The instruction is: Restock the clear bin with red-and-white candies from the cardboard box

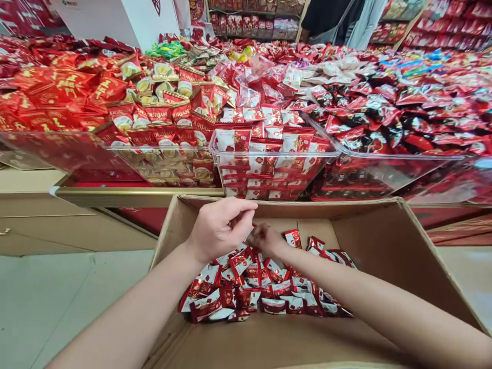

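My left hand (223,228) is over the far left part of an open cardboard box (388,251). Its fingers are curled, with thumb and forefinger close together; the inside of the hand is hidden. Deeper in the box, just right of it, my right hand (269,240) bends down with curled fingers at the far edge of a pile of candies. Whatever it grips is too dark and small to make out. The candies (251,274) are small red-and-white wrapped packets, lying loosely across the box floor.
Beyond the box, a clear plastic bin (274,154) holds stacked red-and-white packets. Left of it are durian candies (169,113) and red-wrapped sweets (65,95); on the right, red-and-black packets (376,118). A gold-edged counter (146,191) runs below. A person (342,20) stands behind the display.
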